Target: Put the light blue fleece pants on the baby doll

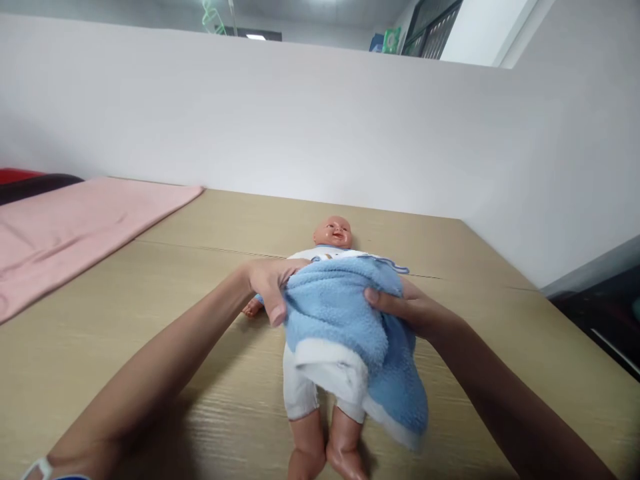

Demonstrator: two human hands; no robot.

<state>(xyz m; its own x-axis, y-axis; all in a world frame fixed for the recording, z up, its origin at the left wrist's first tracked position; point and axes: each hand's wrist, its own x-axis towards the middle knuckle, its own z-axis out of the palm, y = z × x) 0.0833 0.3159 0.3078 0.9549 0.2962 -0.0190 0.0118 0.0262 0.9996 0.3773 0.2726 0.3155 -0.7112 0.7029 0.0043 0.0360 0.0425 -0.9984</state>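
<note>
From where I watch, the doll (304, 380) lies on its back on the table (225, 217), with the head toward the wall (300, 120) and the legs pointing to me. The blue fleecy cloth (335, 303) is above its chest and belly, between my two hands, gathered in folds and with a white edge hanging toward the doll's knees.

My right hand (420, 310) has its thumb pressed on the front of the cloth and the other fingers are behind it, so I judge these fingers are closed on it. With my left hand (270, 280) I am less certain: the thumb is spread apart beside the cloth edge, and the other fingers go behind the folds, so I cannot tell how firmly they grip.

About the progress, the doll is already wearing a white suit (300, 257), down to the knees. The cloth is not wrapped around the body; its handling looks unfinished to me, as it is bunched and a lower corner hangs loose at the right. The doll's far-side arm is hidden, so I cannot say how it lies.

On the left, a pink cloth (90, 233) is spread, well apart from my hands.
</note>
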